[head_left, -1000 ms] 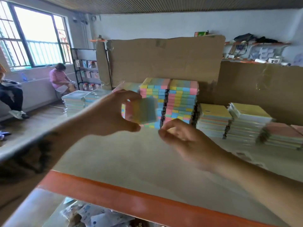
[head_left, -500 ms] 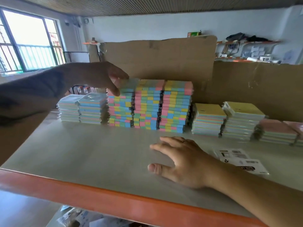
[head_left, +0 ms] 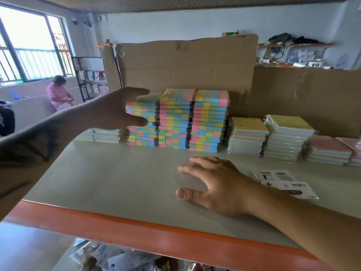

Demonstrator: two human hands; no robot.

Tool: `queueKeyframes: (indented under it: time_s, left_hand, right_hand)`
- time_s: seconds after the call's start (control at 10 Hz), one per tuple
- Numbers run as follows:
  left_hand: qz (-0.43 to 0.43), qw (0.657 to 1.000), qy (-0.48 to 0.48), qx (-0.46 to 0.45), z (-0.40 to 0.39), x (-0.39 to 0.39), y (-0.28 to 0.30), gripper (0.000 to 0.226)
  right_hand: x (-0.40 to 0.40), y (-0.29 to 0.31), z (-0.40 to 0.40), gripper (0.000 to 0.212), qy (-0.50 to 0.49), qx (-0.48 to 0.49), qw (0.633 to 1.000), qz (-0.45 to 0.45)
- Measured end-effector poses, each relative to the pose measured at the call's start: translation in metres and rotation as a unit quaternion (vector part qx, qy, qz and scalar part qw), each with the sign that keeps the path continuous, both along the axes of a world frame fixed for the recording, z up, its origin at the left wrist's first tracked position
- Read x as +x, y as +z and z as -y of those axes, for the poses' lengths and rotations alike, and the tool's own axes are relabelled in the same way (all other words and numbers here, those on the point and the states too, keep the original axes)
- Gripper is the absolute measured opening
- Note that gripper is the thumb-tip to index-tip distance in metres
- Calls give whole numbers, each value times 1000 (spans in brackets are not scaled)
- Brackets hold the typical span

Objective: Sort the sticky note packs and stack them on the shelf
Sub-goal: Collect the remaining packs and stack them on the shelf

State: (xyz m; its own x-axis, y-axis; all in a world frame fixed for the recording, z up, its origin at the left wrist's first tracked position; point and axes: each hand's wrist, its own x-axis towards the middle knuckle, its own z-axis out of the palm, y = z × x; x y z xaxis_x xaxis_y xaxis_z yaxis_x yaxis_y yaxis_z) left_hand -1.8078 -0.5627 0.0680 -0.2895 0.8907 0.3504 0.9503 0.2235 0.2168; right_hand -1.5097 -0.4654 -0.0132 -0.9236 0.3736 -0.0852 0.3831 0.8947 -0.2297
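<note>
A left hand [head_left: 119, 110] reaches, fingers spread, against the leftmost multicoloured sticky note stack [head_left: 143, 124] on the shelf [head_left: 117, 173] — probably squaring it. The right hand [head_left: 216, 184] lies flat — likely bracing.

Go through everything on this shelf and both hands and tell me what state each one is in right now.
Left hand: open, at the leftmost multicolour stack, holding nothing.
Right hand: open, flat on the shelf.
Leftmost multicolour stack: upright, shorter than the two beside it.
Two taller multicolour stacks: upright, side by side.
Yellow-topped stacks: upright, lower.
Pink-topped stacks: lowest, at the right.
Printed label cards: lying flat.
</note>
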Motion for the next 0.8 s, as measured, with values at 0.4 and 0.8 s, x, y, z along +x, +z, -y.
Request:
queueKeyframes:
  time_s: [0.4,0.8]
  left_hand:
    - [5,1000,11,23,6,16,-3,92]
    - [34,993,-71,85,11,126,-28,69]
  right_hand:
    - [0,-2,-1,88,4,-1,1000,-15]
    - [43,33,-21,77,-3,47,999,-18]
